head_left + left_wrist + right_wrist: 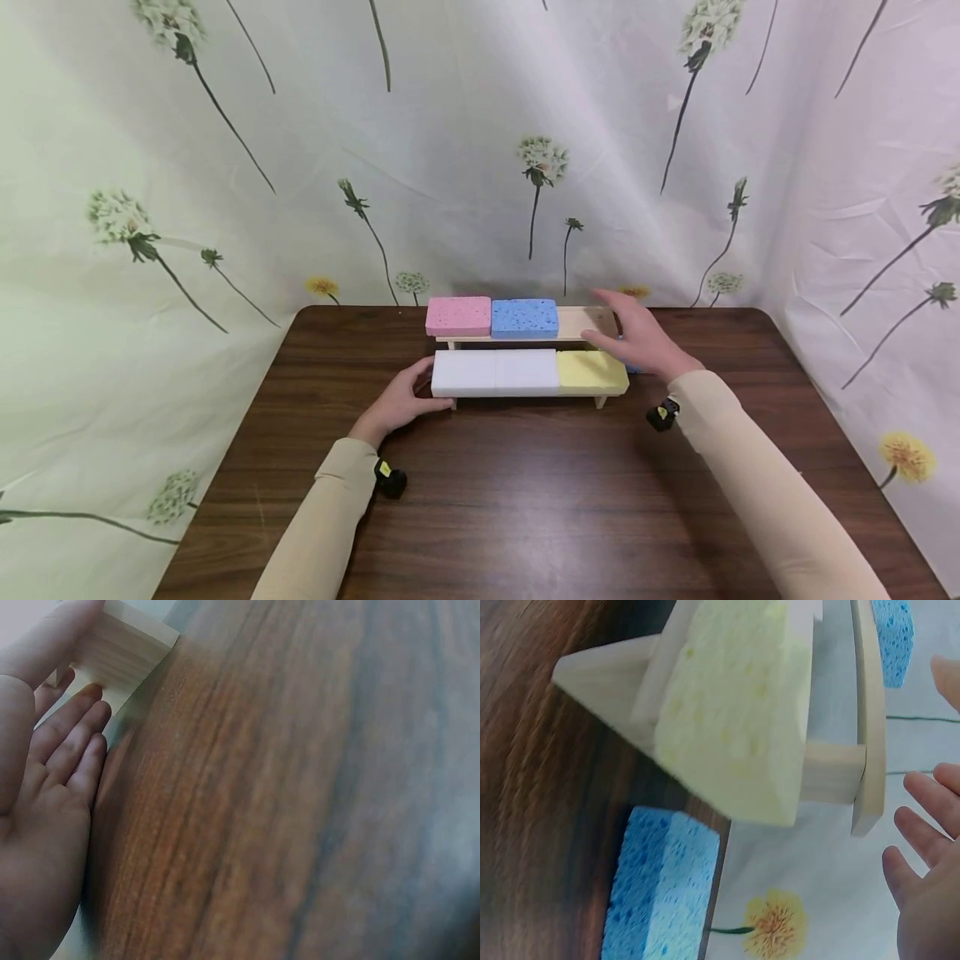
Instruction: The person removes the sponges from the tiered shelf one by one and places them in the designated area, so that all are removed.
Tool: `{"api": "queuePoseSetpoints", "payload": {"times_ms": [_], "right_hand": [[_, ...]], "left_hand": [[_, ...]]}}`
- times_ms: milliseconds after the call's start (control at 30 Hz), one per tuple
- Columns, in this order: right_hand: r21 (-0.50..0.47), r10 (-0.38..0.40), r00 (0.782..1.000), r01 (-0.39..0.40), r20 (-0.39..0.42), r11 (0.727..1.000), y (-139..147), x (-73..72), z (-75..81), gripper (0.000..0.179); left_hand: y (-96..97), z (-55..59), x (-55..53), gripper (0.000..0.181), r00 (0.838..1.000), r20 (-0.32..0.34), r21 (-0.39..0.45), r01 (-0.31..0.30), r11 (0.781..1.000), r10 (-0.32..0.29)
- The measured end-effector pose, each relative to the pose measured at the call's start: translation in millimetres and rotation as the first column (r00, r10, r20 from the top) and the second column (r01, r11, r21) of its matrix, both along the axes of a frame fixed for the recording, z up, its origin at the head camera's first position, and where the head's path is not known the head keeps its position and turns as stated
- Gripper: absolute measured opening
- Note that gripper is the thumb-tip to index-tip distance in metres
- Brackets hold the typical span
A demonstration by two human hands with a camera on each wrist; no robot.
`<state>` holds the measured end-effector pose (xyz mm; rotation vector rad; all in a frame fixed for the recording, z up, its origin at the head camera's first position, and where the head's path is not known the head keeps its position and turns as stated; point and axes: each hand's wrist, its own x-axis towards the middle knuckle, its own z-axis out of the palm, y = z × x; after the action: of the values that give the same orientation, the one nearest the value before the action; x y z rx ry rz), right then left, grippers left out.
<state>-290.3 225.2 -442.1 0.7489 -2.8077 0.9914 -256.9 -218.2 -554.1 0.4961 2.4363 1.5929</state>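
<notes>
One hand (400, 402), the left, grips the wooden rack (574, 321) — the right hand (641, 335) hovers, fingers spread.

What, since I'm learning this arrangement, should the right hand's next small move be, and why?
I'd probably lower the right hand to the loose blue sponge. The hand looks empty, that sponge lies on the table beside the wooden rack, and the upper tier has a bare stretch next to its shelved blue sponge.

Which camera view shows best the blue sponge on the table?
Right wrist: the blue sponge looks large and unobstructed, though cut off below. The head view shows only slivers beside the right hand; the left wrist view, none.
</notes>
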Motion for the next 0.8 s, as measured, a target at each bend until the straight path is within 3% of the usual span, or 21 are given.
{"api": "queuePoseSetpoints", "payload": {"times_ms": [300, 800], "right_hand": [[0.047, 0.056, 0.998, -0.058, 0.042, 0.997, -22.5, -3.0, 8.8, 0.084], [0.075, 0.086, 0.990, -0.094, 0.112, 0.993, -48.4, -12.0, 3.4, 0.092]], "left_hand": [[0.6, 0.7, 0.0, 0.078, 1.000, 0.010, -0.004, -0.005, 1.000, 0.005], [-0.7, 1.5, 0.5, 0.077, 1.000, 0.029, 0.029, -0.001, 1.000, 0.000]]}}
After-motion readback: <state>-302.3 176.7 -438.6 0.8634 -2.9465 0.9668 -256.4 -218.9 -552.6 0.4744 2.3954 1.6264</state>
